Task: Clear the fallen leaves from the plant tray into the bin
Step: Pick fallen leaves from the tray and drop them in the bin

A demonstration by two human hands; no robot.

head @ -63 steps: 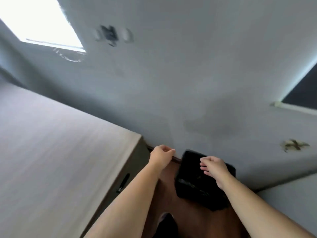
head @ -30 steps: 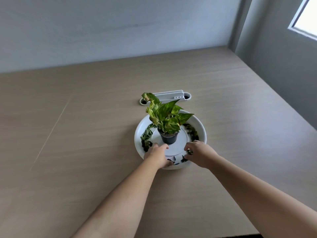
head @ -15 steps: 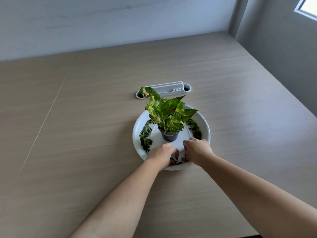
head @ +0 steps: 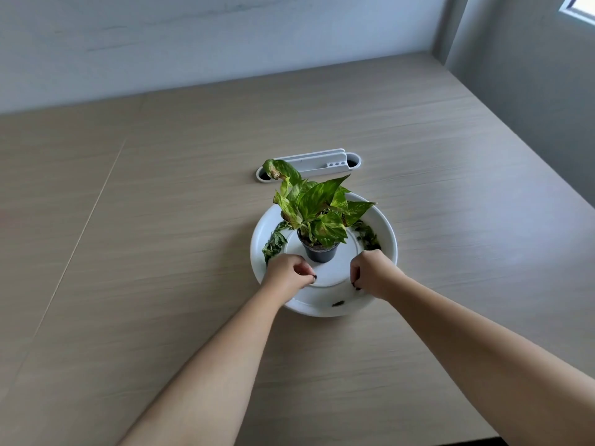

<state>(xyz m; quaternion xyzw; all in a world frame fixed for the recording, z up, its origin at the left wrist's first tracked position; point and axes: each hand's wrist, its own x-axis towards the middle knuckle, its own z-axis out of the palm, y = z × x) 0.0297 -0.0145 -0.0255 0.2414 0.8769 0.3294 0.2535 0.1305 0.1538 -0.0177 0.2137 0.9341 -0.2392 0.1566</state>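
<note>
Head view: left hand [head: 288,274] and right hand [head: 373,274] curled shut, pinching dark fallen leaves [head: 367,237] inside white plant tray [head: 388,239] on surface [head: 161,252]. Best to sweep along trough, clear of pot [head: 318,252]. Bin unseen.

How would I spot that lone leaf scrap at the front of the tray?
Find the round white tray on the wooden table. On its near rim, between the two wrists, lies one small dark leaf scrap, alone, unlike the green heaps at the sides.
</note>
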